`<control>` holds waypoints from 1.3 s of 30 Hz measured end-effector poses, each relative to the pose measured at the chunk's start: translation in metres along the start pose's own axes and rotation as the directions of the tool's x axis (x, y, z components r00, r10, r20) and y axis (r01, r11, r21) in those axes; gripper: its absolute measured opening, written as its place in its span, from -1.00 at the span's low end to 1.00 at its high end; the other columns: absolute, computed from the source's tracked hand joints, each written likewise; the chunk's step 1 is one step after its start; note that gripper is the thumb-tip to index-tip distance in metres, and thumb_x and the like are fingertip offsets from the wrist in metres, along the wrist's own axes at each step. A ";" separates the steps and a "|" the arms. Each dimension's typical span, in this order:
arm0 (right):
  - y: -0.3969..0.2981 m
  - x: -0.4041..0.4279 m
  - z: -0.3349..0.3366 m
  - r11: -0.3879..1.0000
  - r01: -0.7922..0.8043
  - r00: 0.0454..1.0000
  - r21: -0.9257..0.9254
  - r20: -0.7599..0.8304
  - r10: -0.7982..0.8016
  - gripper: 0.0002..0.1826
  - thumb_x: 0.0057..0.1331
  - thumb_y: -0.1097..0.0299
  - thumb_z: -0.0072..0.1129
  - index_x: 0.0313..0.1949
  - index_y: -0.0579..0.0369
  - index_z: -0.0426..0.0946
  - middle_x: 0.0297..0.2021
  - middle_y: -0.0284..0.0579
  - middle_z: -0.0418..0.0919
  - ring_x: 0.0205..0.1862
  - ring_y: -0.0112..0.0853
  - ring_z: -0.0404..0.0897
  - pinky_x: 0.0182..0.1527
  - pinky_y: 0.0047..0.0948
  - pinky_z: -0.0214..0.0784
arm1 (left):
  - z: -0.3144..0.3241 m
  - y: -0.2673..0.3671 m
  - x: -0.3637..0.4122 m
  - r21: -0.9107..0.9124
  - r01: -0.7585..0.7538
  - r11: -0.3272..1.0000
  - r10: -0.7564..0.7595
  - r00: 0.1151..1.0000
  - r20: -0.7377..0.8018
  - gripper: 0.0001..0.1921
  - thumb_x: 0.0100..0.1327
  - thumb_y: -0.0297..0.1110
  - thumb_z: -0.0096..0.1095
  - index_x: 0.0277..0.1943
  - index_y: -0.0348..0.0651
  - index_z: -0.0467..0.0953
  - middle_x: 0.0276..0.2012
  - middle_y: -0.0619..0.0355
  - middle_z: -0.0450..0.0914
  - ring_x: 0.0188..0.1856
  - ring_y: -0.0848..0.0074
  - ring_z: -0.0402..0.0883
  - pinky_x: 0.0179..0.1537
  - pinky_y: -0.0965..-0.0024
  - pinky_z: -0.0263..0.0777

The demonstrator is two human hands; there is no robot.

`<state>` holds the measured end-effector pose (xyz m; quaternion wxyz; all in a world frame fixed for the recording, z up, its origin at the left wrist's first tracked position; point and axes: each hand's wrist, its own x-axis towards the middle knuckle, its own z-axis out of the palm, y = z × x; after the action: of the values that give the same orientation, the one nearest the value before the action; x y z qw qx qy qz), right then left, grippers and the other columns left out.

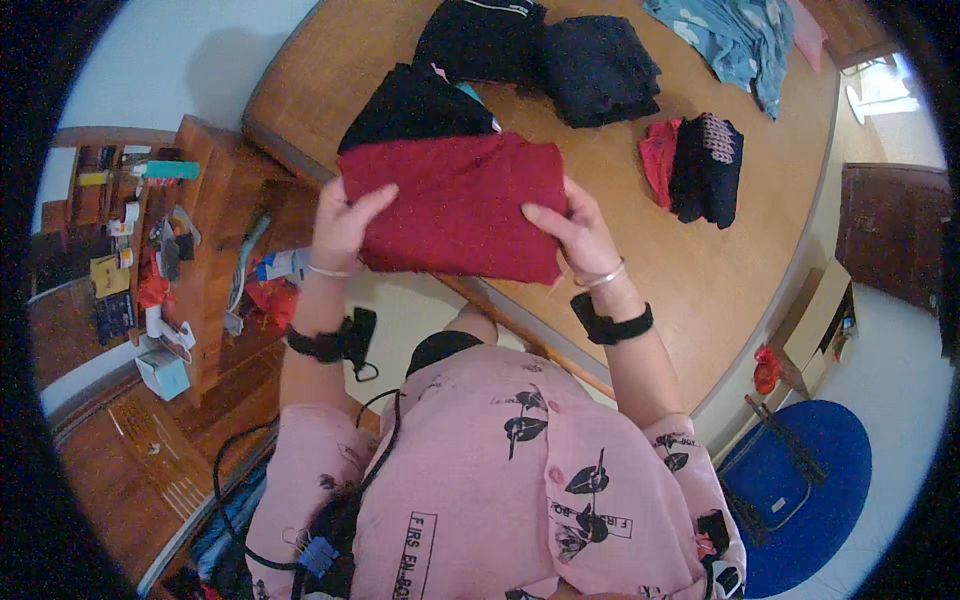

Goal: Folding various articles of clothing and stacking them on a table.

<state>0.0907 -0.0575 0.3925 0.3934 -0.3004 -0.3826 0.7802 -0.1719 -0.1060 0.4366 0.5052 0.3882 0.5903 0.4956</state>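
Note:
Both hands hold up a folded dark red cloth item (457,210) in front of my body, over the near edge of the table. My left hand (345,225) grips its left side, thumb on top. On the right side, my right hand (581,229) grips it the same way, its fingers hidden under the fabric. Just beyond it lies a black garment (416,112), partly covered by the red cloth in this view. Farther back are a folded black garment (480,41) and a folded dark garment (600,71). To the right sits a black and red folded bundle (705,169).
A blue patterned garment (742,45) lies at the table's far right. Wooden shelves (206,247) with small items stand on the left. A blue round stool or chair seat (810,495) is at lower right. A black cable (217,480) hangs by my left arm.

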 end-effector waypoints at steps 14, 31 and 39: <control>0.104 0.006 -0.048 0.847 -0.247 0.968 -0.471 -0.168 0.189 -0.59 0.16 0.35 0.18 0.00 0.14 0.36 -0.21 -0.17 0.51 -0.21 -0.46 0.49 -0.16 -0.46 0.39 | -0.054 -0.054 0.139 0.900 -0.303 0.313 0.609 0.791 0.055 -0.47 0.07 -0.29 0.24 0.06 -0.37 0.28 -0.06 -0.20 0.41 0.01 0.01 0.33 0.09 0.15 0.18; 0.194 -0.191 -0.173 0.667 -0.745 0.492 -0.019 -0.691 0.530 -0.78 0.23 0.33 0.06 -0.20 0.19 0.47 -0.42 -0.15 0.55 -0.44 -0.43 0.56 -0.47 -0.51 0.41 | -0.008 -0.088 0.120 0.992 -0.035 0.120 0.202 0.979 0.010 0.06 -0.13 0.39 0.16 0.36 0.19 -0.20 0.29 -0.39 -0.22 0.27 -0.40 -0.30 0.13 -0.41 -0.34; 0.202 -0.200 -0.191 0.753 -0.630 0.560 -0.189 -0.782 0.272 -0.74 0.21 0.27 0.09 -0.18 0.17 0.45 -0.42 -0.14 0.55 -0.48 -0.42 0.58 -0.49 -0.46 0.41 | -0.023 -0.094 0.124 0.987 -0.081 0.137 0.230 0.972 0.048 -0.06 -0.03 0.31 0.15 0.35 0.21 -0.13 0.31 -0.31 -0.17 0.31 -0.28 -0.25 0.17 -0.35 -0.30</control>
<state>0.2626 -0.2374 0.1570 0.2074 -0.7502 -0.2749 0.5645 -0.2135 -0.0110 0.3183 0.0428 0.6523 0.7540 0.0641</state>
